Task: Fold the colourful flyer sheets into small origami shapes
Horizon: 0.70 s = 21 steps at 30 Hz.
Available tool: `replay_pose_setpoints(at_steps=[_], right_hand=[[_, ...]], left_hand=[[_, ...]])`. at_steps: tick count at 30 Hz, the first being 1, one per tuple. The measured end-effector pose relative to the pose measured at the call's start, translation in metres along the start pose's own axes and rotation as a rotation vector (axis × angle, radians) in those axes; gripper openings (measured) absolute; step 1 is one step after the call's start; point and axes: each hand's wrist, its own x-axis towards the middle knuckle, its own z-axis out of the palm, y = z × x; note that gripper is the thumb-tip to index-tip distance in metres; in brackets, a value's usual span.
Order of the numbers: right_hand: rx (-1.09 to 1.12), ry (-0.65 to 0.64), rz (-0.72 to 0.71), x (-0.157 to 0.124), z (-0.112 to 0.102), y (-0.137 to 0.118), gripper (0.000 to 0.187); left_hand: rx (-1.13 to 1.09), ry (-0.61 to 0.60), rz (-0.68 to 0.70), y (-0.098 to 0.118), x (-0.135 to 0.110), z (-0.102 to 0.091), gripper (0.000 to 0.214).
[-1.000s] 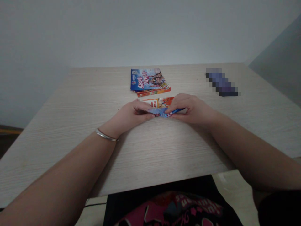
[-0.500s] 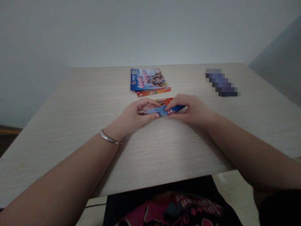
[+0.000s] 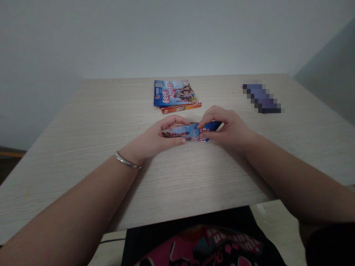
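Mid-table, between two hands: one leaflet point(image 3: 190, 130), blue with pink-and-white lettering, tilted so that its printed face is turned toward the person.

Left hand point(image 3: 155, 139): at the leaflet's left end, fingers curled behind it, thumb along the near lower edge, pinching it; silver bangle point(image 3: 126, 161) at the wrist.

Right hand point(image 3: 229, 125): at the leaflet's right end, fingers bent over the upper edge, thumb on the near face, pinching it.

Stack point(image 3: 176, 93): printed sheets, a blue one uppermost, orange edges showing below; lies flat beyond the leaflet and apart from both hands.

Dark object point(image 3: 262, 99): oblong, pixelated, kind not discernible; far right, well apart from the stack.

Table point(image 3: 91, 125): pale, streaked top, beneath all the above.
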Motion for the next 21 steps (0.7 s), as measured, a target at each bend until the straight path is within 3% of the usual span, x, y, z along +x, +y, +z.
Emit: replay_pose_setpoints(at_steps=[8, 14, 18, 21], right_hand=[[-0.134, -0.042, -0.124, 0.003, -0.002, -0.006, 0.013], [-0.228, -0.049, -0.116, 0.004, -0.002, -0.008, 0.012], [-0.262, -0.059, -0.153, 0.004, -0.002, -0.003, 0.013], [-0.294, -0.059, -0.219, 0.005, -0.004, 0.002, 0.013]], left_hand=[[0.073, 0.035, 0.025, -0.004, 0.001, -0.002, 0.033], [0.122, 0.092, 0.014, -0.01, 0.004, -0.001, 0.037], [0.143, 0.182, 0.079, -0.015, 0.003, -0.001, 0.041], [0.183, 0.152, 0.152, -0.013, 0.001, -0.001, 0.047]])
